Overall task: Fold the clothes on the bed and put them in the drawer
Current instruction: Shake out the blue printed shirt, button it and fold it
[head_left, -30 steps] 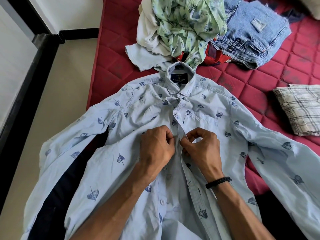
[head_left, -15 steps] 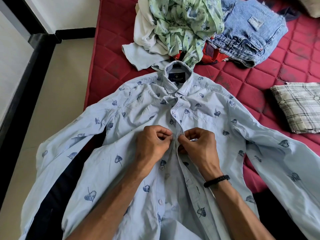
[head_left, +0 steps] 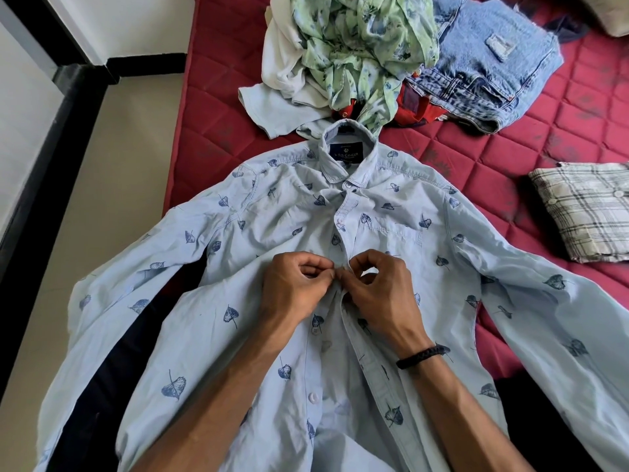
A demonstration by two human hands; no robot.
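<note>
**Two hands pinching the shirt placket at mid-chest**

Both of your hands meet at the centre front of the light blue leaf-print shirt point(head_left: 272, 233). Your left hand point(head_left: 292, 287) has its fingers curled, with thumb and forefinger pinching the button edge of the shirt front. Your right hand point(head_left: 381, 291) is curled the same way and pinches the facing placket edge, so the fingertips of the two hands touch at one spot. The button itself is hidden under your fingers. A black braided bracelet point(head_left: 422, 356) sits on your right wrist.

Above your hands the placket lies closed, with two buttons showing below the collar; below your hands it lies open, with loose buttons along the left edge. The shirt lies face up on the red quilted mattress point(head_left: 510, 137), sleeves spread out to both sides, collar pointing away from you.

Just beyond the collar is a heap of unfolded clothes: a green printed shirt point(head_left: 360, 46) on top, a pale garment point(head_left: 282, 97) beneath it to the left, something red point(head_left: 415, 107) peeking out below. Folded blue jeans point(head_left: 493, 56) lie right of the heap. A folded plaid shirt point(head_left: 589, 209) rests well apart at the right edge.
</note>
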